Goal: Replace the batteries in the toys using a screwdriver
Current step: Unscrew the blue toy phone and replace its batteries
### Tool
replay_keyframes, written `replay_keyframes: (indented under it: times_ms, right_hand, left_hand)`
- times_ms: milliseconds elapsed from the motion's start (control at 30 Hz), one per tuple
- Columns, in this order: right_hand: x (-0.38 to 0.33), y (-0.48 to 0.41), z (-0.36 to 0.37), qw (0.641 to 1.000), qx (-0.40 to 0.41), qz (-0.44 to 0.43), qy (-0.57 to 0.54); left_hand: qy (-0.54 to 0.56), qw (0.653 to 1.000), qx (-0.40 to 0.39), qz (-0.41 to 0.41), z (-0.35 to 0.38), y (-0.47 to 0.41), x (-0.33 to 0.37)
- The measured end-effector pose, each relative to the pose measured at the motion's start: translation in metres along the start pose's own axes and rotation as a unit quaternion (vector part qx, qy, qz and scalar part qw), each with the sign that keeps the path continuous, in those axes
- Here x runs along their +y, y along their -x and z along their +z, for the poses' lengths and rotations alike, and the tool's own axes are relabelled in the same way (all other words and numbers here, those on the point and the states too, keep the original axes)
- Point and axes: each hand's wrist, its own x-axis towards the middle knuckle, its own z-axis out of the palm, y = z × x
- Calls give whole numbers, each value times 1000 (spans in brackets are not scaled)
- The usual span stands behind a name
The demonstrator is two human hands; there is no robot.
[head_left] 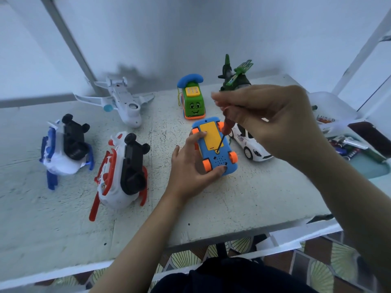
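over table, blue toy in left hand, screwdriver in right hand

This looks like a room in a home with a plain work spot set up, not a fitted workshop. A worn, white-painted table, speckled and scuffed, lies under the fingers of the left hand, with a bare white wall beyond them. White posts rise far to either side of the fingers. Children's toys stand all around the fingers. Nearer than them, below the table edge, lie fan-patterned floor tiles. Right of the fingers, loose batteries lie in a teal tray.
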Motion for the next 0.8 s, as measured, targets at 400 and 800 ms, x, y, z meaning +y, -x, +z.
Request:
replay_keyframes:
  times_ms: [400,800]
  right_hand:
    - [-1,4,12,990,24,2,136]
    - [-12,-8,-13,988,-25,75,136]
  left_hand:
    - [4,1000,5,-7,0,1,3]
    - [37,999,4,3,1,-2,-6]
